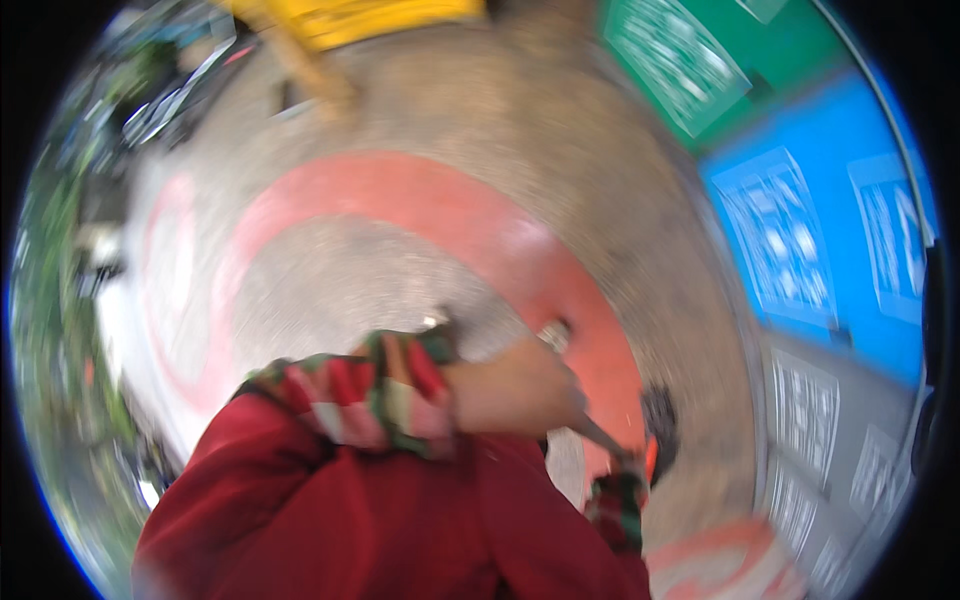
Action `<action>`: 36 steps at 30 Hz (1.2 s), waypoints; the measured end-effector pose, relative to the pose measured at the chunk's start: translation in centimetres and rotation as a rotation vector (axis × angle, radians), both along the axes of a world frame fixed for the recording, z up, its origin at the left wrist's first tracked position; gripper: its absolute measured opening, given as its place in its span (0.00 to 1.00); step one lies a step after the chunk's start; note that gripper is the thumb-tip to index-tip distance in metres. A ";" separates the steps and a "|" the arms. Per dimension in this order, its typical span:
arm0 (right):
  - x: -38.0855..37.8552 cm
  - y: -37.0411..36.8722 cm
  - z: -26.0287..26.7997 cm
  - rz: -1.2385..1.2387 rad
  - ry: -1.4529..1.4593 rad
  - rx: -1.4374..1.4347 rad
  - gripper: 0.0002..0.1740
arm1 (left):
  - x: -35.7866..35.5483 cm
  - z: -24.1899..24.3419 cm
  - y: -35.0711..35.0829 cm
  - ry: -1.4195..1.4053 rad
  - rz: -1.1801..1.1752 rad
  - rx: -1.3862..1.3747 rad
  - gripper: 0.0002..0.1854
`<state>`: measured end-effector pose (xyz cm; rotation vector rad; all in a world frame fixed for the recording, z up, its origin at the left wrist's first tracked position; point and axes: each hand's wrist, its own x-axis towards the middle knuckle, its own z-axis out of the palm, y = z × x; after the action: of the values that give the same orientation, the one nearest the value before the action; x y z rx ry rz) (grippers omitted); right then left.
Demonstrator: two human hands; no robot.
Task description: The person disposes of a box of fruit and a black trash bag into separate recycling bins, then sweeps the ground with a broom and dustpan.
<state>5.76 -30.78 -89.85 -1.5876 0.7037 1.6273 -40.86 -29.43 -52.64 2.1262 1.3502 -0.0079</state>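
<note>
My left hand [525,386] reaches across my body out of a plaid cuff [397,390], closed around a thin greyish handle [598,435]. That handle slants down to the right, toward my right hand [630,463], which is small, blurred and mostly hidden beyond another plaid cuff [616,510]. Beside the right hand is a dark, bristly-looking head [661,427] with an orange part [651,456]; blur hides how it joins the handle. Whether the right hand grips anything does not show. My dark red garment [450,525] fills the bottom of the view.
A broad red curve [405,184] is painted on the concrete floor [465,97]. Along the right stand green [795,67], blue [840,225] and grey [847,397] bins or panels bearing white labels. A yellow object [390,19] stands ahead, and blurred greenery [52,300] lines the left.
</note>
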 end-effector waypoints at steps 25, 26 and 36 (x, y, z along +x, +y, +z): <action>-82.7 -35.5 6.3 0.955 0.443 0.122 0.12 | -20.3 12.7 -56.6 0.833 1.792 0.050 0.04; -84.3 -37.5 6.7 0.958 0.504 0.087 0.11 | -19.5 12.6 -57.1 0.874 1.857 0.125 0.03; -84.6 -42.9 11.2 0.945 1.119 -0.142 0.08 | -17.2 17.7 -58.7 1.252 1.232 0.077 0.24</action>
<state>-78.81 -73.64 -78.66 -0.9879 0.5953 3.3047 -58.08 -88.15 -34.95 0.8315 3.1361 -0.8788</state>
